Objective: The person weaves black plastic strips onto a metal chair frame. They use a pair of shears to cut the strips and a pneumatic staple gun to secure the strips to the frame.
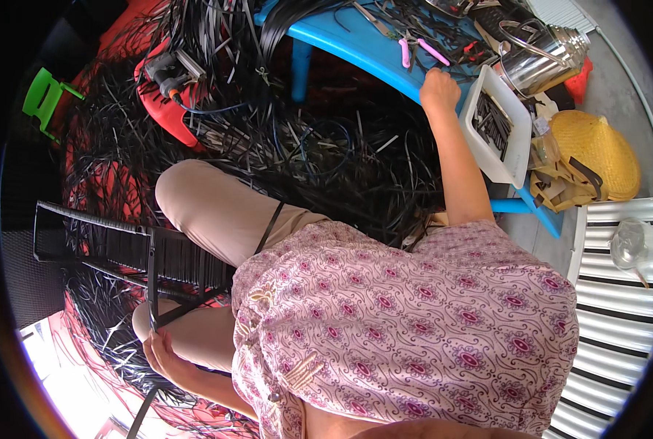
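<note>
My left hand (164,356) is closed at the end of a crossbar on a black frame (153,271), fingers pinched at its lower corner. The long frame lies across my legs and is wound with close rows of dark strip. A loose flat black strip (195,307) runs from near that hand over my thigh. My right hand (440,91) is closed at the edge of the blue table (370,57); whatever is in its fingers, if anything, is hidden. Just beyond it lies a cutting tool with pink handles (419,53).
A white tray (517,143) of short dark pieces stands beside my right forearm, with a steel flask (535,66) behind it. A yellow woven hat (601,154) is at the right. Heaps of black strips (341,161) cover the floor. A power tool (171,75) rests on a red stool (154,102).
</note>
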A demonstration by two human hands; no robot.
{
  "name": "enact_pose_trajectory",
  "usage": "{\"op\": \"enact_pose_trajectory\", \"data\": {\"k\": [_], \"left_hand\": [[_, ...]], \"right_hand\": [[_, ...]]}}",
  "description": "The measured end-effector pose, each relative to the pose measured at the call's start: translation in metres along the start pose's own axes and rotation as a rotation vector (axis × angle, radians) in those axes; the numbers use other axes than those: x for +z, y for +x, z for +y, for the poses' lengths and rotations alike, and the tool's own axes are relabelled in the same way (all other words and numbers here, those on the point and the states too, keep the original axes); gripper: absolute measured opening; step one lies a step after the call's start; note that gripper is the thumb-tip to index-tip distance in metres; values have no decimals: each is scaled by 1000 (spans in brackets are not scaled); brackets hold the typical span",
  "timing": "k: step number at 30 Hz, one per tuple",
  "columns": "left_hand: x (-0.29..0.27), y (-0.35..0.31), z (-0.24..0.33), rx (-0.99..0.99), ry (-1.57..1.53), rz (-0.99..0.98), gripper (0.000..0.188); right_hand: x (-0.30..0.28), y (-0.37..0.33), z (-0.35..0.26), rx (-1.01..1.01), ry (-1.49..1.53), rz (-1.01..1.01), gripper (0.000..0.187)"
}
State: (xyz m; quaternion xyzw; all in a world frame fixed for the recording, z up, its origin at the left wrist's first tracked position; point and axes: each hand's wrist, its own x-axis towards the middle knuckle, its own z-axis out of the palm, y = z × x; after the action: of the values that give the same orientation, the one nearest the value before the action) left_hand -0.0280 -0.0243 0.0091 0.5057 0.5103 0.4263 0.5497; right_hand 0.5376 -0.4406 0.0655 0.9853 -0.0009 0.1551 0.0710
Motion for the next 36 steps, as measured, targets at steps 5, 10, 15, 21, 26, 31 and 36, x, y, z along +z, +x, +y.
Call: {"op": "enact_pose_trajectory", "data": {"k": [5,10,15,21,26,31,36], "left_hand": [[1,1,0,20,-34,28,21],[2,-1,0,36,-46,32,21],[4,2,1,32,-58,34,21],[7,-6,3,35,-65,45,21],[7,-13,9,28,-89,53,21],[7,-15,5,43,-51,60,21],[12,-13,3,48,-38,71,21]], "right_hand": [[-10,0,-8,104,86,-25,20],[-5,6,-3,151,165,68,23],[4,0,0,20,-75,216,21],[25,17,5,67,10,8,23],[19,16,4,51,-23,177,26],[5,1,-18,-212,243,144,38],[12,-18,-18,-286,231,229,40]]}}
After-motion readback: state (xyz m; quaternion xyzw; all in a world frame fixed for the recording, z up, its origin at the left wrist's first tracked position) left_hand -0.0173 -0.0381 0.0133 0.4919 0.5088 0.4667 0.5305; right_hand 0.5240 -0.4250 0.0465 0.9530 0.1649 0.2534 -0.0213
